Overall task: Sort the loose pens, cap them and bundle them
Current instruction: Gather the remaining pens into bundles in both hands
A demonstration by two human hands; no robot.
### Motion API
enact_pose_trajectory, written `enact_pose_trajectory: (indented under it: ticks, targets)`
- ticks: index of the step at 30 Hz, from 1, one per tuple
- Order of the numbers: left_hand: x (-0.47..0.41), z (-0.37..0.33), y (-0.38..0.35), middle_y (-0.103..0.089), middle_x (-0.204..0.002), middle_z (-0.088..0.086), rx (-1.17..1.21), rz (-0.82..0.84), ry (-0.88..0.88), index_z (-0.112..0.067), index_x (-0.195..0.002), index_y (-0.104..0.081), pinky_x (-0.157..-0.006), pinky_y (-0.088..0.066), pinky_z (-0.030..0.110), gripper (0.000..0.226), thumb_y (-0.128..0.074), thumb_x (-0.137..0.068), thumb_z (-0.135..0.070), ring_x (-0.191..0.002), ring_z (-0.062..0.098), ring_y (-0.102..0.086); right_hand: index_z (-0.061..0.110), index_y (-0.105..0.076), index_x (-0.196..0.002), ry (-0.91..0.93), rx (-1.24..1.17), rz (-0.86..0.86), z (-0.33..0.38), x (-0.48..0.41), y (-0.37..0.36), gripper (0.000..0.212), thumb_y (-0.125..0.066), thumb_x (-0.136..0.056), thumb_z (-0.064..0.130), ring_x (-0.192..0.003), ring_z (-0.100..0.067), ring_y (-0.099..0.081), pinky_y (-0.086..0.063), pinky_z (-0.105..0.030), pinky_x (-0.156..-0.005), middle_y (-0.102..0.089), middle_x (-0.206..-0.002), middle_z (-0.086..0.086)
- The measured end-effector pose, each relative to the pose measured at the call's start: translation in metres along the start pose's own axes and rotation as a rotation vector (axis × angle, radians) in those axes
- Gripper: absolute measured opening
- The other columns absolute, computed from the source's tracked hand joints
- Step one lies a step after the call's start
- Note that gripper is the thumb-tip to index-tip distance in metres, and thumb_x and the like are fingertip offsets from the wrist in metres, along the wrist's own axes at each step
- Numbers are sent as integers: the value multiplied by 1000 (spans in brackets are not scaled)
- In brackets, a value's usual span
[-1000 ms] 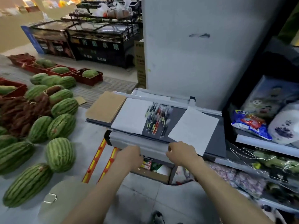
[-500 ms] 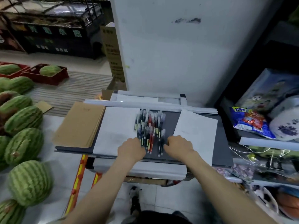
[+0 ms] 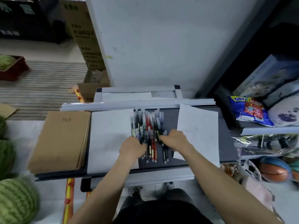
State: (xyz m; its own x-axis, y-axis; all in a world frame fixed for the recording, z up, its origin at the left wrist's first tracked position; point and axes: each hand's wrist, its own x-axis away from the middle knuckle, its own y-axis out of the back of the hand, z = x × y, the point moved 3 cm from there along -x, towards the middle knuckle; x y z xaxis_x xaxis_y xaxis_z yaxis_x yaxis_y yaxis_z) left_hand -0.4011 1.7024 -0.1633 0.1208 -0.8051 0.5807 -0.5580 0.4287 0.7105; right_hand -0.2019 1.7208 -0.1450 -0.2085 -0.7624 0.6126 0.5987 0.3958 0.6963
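A second before, both hands had been at the near rail of the table; half a second later they flanked the near end of the pens, and by this moment they had pushed in among them; the left hand [image 3: 132, 147] sat at the heap's left edge and the right hand [image 3: 174, 139] at its right, each with knuckles up and fingers curled down into the pile; whether either had actually pinched a pen could not be told, since the fingertips were hidden and the frame was blurred. That suggested sorting was only starting; nothing looked bundled yet.

The pens [image 3: 148, 125] lay roughly parallel, pointing away from the person, on the dark matte table [image 3: 226, 143], between a flat white sheet [image 3: 110, 135] on the left and a second sheet [image 3: 199, 126] on the right whose edge lifted slightly; they were thin sticks, some with clear barrels, some red or dark; smooth plastic by the look, likely to roll. A stack of brown card [image 3: 63, 139] lay further left; striped watermelons [image 3: 16, 201] sat beyond.
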Motion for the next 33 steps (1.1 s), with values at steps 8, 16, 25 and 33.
enact_pose_trajectory:
  ticks: [8, 16, 25, 33]
  targets:
    - [-8, -9, -12, -59, -59, -2, 54, -45, 58, -14, -66, -58, -43, -38, 24, 46, -80, -84, -50, -53, 12, -59, 15, -71, -81, 9, 182, 35, 28, -29, -4, 38, -63, -82, 52, -72, -23, -69, -58, -29, -64, -70, -79, -4]
    - [-5, -25, -26, -65, -125, 11, 111, -44, 196, -8, -133, -45, -96, -57, 47, 88, -89, -72, -52, -114, 31, -65, 16, -60, -78, 46, 300, 76, 30, -46, -5, 23, -68, -78, 38, -70, -21, -63, -49, -27, -58, -64, -80, -3]
    - [-7, -31, -35, -58, -129, 17, 56, -64, 247, -3, -133, -40, -93, -56, 46, 80, -84, -78, -43, -117, 36, -62, 15, -53, -87, 140, 347, 2, 15, -49, -18, 16, -57, -92, 30, -77, -28, -54, -46, -32, -65, -49, -78, -2]
    - [-7, -31, -39, -53, -133, 18, 34, -77, 249, -2, -136, -38, -97, -52, 47, 79, -83, -79, -35, -121, 38, -58, 9, -57, -89, 178, 261, 24, 3, -51, -17, 19, -53, -99, 26, -84, -32, -60, -48, -34, -70, -55, -88, -7]
